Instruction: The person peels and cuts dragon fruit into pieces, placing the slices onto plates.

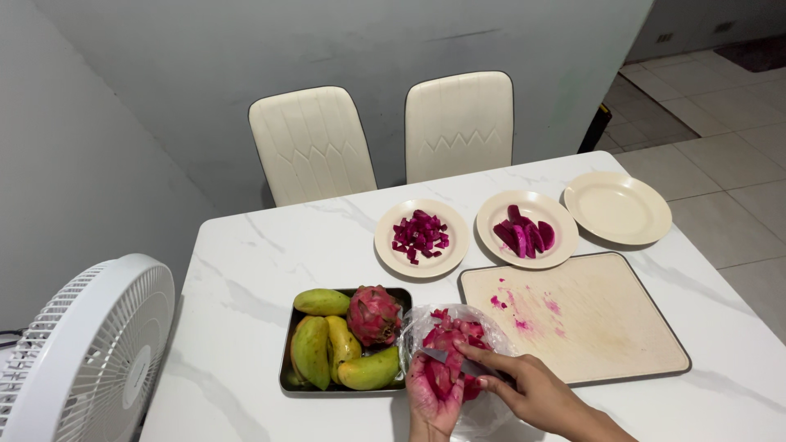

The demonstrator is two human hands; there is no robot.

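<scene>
At the bottom edge, closest to the camera, the left hand [432,401] lies palm up, its fingers cupped under a piece of dragon fruit peel [442,378] with magenta flesh, so its grip is closed loosely around that piece. The right hand [524,389] comes in from the lower right with the wrist angled toward the left, fingers wrapped firmly around the handle of a knife [449,358] whose grey blade lies across the peel. Both hands work over a clear plastic bag [452,327] that holds more pink scraps and rests on the white marbled surface [246,278]. Just left of the bag sits a dark rectangular tray [288,372] with green-yellow mangoes [327,348] and one whole dragon fruit [373,314]. To the right of the bag lies a beige cutting board [606,319] with a dark rim and pink juice stains. Farther back stand three round cream plates in a row: the left plate [391,250] carries small magenta cubes, the middle plate [491,214] carries larger wedges, and the right plate [618,206] is bare. A white fan [82,352] stands at the lower left beside the surface. Beyond the far edge, two cream padded chairs [311,143] stand against a grey wall.
</scene>
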